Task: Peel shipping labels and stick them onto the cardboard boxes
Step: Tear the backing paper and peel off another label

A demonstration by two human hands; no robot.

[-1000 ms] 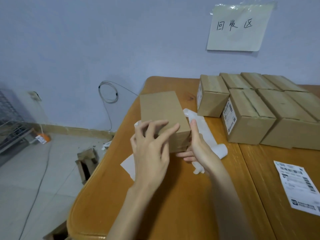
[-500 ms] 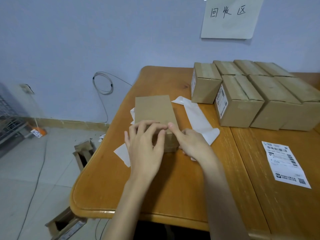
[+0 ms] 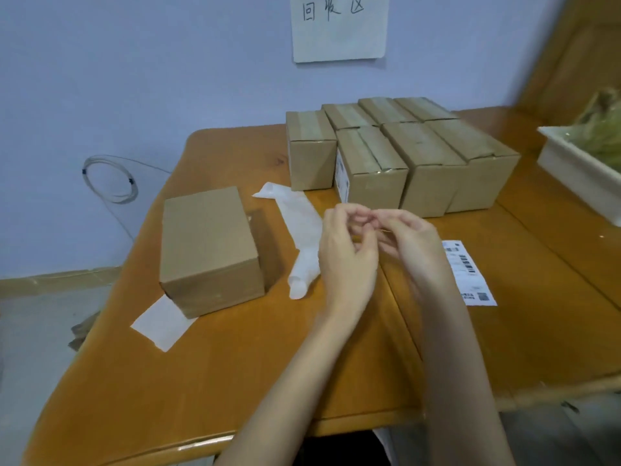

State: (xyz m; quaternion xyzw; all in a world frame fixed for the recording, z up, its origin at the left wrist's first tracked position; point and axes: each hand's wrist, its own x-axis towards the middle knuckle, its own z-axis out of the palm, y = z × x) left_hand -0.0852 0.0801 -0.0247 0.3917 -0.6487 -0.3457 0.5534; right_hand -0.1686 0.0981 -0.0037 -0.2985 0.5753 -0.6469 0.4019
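The shipping label (image 3: 468, 272) lies flat on the wooden table (image 3: 235, 381), just right of the right hand (image 3: 411, 242) and partly hidden by that wrist; neither hand touches it. The left hand (image 3: 346, 250) meets the right one above the table, fingers curled, tips together; whether they pinch anything is too blurred to tell. Left of the label, beyond the hands, lie a backing strip (image 3: 299, 230) and a lone cardboard box (image 3: 210, 250). Behind the label stands a cluster of boxes (image 3: 403, 153).
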